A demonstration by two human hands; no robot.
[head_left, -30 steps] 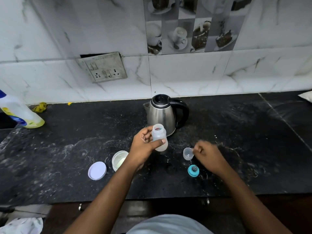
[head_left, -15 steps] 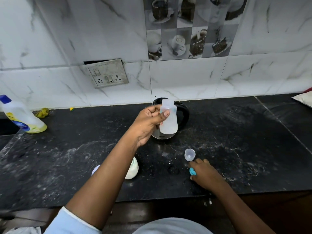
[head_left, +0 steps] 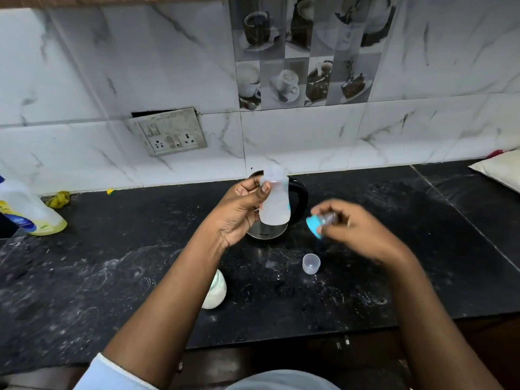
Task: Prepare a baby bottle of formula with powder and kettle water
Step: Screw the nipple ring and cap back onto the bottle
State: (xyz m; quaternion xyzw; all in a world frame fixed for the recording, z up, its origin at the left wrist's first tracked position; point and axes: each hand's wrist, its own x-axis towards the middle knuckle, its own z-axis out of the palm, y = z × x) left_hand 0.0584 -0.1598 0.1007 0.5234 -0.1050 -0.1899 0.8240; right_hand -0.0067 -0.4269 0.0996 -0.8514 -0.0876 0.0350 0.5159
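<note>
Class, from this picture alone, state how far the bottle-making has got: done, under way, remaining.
Done: the bottle seems to hold pale liquid; the scoop stands on the counter. In hand: the left hand grips the open bottle, the right hand holds the blue teat cap. Left: screw the cap on, probably shake.

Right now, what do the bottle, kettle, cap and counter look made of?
Bottle: translucent plastic, probably, with a cloudy, frosted wall that lets light through. Kettle: brushed steel body with soft reflections; glossy black handle, likely plastic. Cap: opaque teal plastic, it seems, but it is motion-blurred. Counter: polished black stone, likely granite, with pale flecks and a sheen.
</note>
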